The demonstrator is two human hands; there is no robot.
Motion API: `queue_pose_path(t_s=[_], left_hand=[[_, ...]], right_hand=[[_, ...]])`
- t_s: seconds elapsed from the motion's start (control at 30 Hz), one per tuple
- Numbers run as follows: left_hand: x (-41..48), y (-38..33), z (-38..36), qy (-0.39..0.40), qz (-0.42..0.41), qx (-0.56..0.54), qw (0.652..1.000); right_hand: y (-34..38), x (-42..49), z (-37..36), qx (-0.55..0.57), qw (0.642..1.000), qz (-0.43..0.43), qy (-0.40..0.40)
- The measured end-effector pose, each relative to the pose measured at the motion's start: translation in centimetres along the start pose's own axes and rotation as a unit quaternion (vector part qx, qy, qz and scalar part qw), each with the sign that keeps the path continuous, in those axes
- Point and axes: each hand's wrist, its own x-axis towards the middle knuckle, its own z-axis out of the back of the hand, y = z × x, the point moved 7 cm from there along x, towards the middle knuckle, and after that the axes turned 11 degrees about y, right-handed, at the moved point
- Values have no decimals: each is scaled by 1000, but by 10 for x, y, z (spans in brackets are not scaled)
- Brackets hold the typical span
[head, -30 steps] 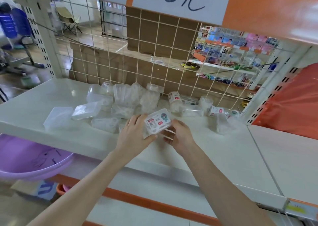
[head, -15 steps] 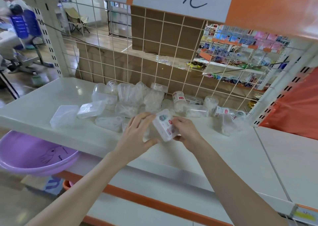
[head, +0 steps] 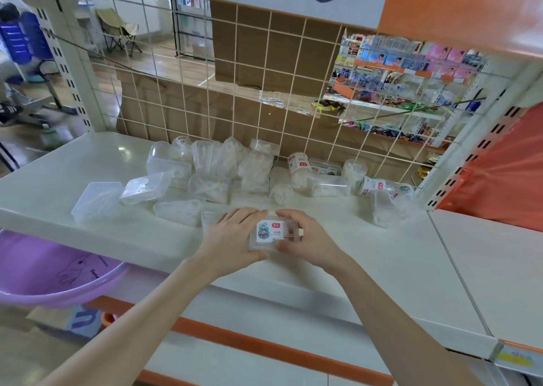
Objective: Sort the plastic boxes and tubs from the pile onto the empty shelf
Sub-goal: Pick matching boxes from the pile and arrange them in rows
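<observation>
both hands clamped on one small labelled box (head: 274, 233), left hand (head: 232, 235) and right hand (head: 308, 240) either side, near the shelf's (head: 382, 256) front edge; pile (head: 235, 171) sits along the back edge

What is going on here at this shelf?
Plastic containers are being sorted by hand. The left hand and the right hand together hold one labelled box at the front of the white shelf. Behind it, the pile of clear boxes and tubs lies against the wire grid. A purple basin sits below, on the left.
</observation>
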Motion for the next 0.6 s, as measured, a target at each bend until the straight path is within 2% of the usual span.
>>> queue_pose_path(t_s=[0.1, 0.17, 0.27, 0.33, 0.4, 0.47, 0.53, 0.6], left_hand=[[-1, -2, -7, -40, -16, 27, 999], [-2, -1, -11, -53, -16, 25, 998], [-5, 6, -7, -97, 9, 16, 995], [-8, 12, -8, -105, 54, 26, 993], [-10, 19, -10, -85, 129, 39, 987], [-10, 28, -18, -15, 205, 26, 978], [-9, 32, -21, 20, 241, 26, 970], [-8, 34, -22, 21, 256, 34, 966]], right_hand=[[-5, -4, -7, -101, 994, 36, -3], [-13, -7, -11, -149, 988, 21, -35], [-21, -13, -12, -171, 979, 15, -106], [-25, -12, -9, -163, 979, -5, -124], [-28, -10, -8, -187, 973, -15, -136], [-32, -9, -7, -205, 966, -18, -156], [-40, -9, -6, -217, 961, -35, -170], [-46, -10, -4, -223, 956, -50, -183]])
